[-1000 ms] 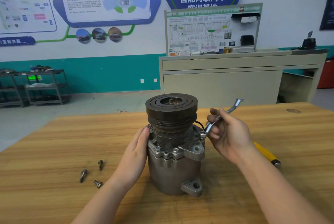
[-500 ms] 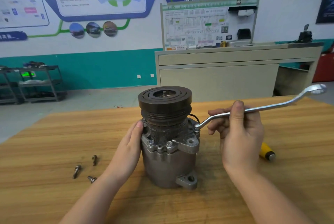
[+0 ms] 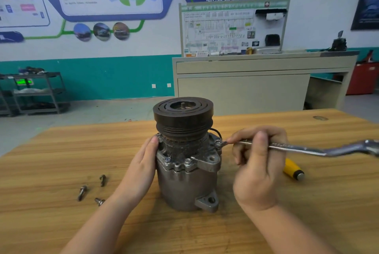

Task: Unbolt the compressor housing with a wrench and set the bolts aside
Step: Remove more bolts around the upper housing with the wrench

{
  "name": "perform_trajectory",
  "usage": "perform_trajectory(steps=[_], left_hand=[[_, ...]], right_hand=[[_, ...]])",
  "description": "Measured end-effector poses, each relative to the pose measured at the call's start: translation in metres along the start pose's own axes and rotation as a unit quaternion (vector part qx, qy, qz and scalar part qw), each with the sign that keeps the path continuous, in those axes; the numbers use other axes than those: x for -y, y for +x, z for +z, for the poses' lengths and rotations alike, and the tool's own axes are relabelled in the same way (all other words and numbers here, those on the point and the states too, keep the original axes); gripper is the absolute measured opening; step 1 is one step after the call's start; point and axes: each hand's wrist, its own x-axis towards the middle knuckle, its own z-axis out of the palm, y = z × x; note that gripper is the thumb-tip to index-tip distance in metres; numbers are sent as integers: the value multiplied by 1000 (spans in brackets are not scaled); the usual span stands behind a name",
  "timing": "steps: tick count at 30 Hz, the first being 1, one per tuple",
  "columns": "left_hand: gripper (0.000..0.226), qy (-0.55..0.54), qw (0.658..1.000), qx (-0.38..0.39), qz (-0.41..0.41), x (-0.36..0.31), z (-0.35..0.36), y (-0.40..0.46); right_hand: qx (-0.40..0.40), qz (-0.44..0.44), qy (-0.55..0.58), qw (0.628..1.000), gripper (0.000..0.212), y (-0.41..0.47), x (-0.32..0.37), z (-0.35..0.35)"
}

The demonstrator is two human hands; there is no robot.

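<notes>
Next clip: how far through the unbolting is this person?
Done: three bolts lie loose on the table, left of the compressor. In hand: the right hand holds the wrench on a right-side flange bolt while the left hand steadies the housing. Left: at least two front bolts still seated.

the wrench (image 3: 303, 148) handle has swung from pointing away to rightward and lower (ring end stays on its bolt).
</notes>
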Motion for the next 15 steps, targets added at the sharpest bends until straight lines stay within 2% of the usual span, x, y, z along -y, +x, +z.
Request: perform_trajectory(steps=[2,3,7,9,12,15], left_hand=[[43,-2,1000,1,4,1,0,0],[44,-1,1000,-1,4,2,-1,1],[41,-1,1000,-7,0,6,-1,5],[43,2,1000,-5,-2,7,-1,5],[45,3,1000,-5,0,8,-2,5],[43,2,1000,-8,0,8,-1,5]], right_hand=[[-93,113,50,988,16,7,-5,-1],[-112,173,74,976,17,14,-9,-3],[-81,414,153,894,18,44,-27,-8],[-55,485,163,858,20,51,-30,-7],[-95,473,215,849,27,52,-28,-9],[-147,381,204,890,27,47,-17,-11]])
